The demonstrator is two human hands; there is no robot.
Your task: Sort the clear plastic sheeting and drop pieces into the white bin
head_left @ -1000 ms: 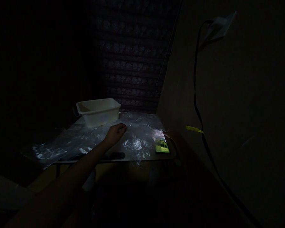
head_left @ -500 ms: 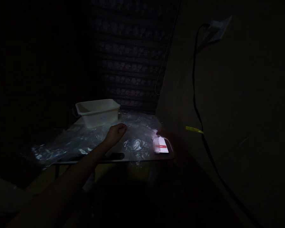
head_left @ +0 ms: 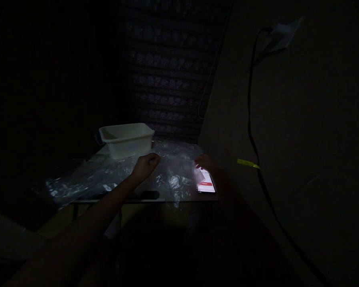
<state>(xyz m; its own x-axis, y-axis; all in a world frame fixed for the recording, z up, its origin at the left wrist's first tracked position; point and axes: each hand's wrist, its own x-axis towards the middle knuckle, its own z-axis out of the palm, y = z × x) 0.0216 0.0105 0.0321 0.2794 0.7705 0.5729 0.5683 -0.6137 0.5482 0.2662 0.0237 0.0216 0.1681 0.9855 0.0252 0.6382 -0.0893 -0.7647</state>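
Observation:
Crinkled clear plastic (head_left: 175, 181) lies spread over a small table (head_left: 164, 200). My left hand (head_left: 145, 165) is closed in a pinch on the plastic, just in front of a pale plastic tub (head_left: 130, 147). On the right, my right hand (head_left: 206, 162) is also closed, its fingertips at the plastic's right edge. Below that hand lies a phone (head_left: 208, 187) with a lit screen and a red bar on it. A flap of plastic overlaps the phone's left side. Dim light hides the exact grip of the fingers.
Behind the table hangs a dark patterned blind or curtain (head_left: 167, 83) with a thin cord. A black cable (head_left: 249, 103) with a yellow tag (head_left: 247, 163) runs down the right wall from an outlet (head_left: 283, 36). A dark oval slot (head_left: 149, 195) shows at the table's front edge.
My right hand shows more clearly now, above the phone. The plastic over the phone has shifted, and more of the screen shows. My left hand stays nearly in place; the view has shifted slightly.

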